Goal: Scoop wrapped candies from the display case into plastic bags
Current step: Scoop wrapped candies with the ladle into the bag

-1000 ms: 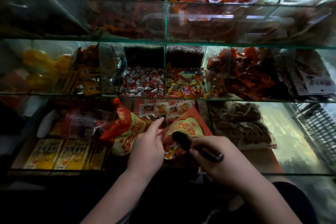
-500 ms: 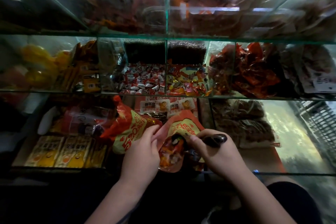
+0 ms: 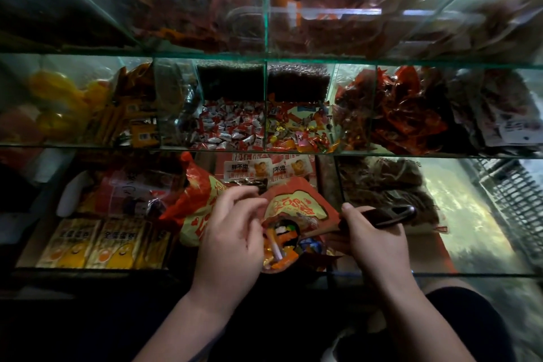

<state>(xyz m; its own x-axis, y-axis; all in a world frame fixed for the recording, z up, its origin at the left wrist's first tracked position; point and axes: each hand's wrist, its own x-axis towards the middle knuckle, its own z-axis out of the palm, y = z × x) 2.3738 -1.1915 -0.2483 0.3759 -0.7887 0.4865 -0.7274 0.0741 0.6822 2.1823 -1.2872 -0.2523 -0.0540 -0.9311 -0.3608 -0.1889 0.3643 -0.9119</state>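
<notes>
A red plastic bag [image 3: 296, 204] with yellow print is held open low in the middle, with wrapped candies [image 3: 280, 247] showing in its mouth. My left hand [image 3: 232, 235] pinches the bag's left rim. My right hand [image 3: 371, 239] grips the dark handle of a scoop [image 3: 385, 216]; the handle end points right, and the scoop's bowl sits at the bag's mouth. Behind the glass, the middle shelf holds red-and-white candies [image 3: 229, 126] and mixed coloured candies [image 3: 296, 132] in neighbouring compartments of the display case [image 3: 266, 59].
Another red printed bag [image 3: 195, 200] lies left of my left hand. Yellow packets [image 3: 100, 244] lie in a row at lower left. Red foil packs [image 3: 402, 109] fill the right middle compartment, brown goods [image 3: 385, 182] lie below it. A wire basket [image 3: 517, 194] stands far right.
The scoop has turned: its handle now points right and its bowl sits at the bag's mouth. The bag has opened wider and candies show inside. My left hand shifted onto the rim.
</notes>
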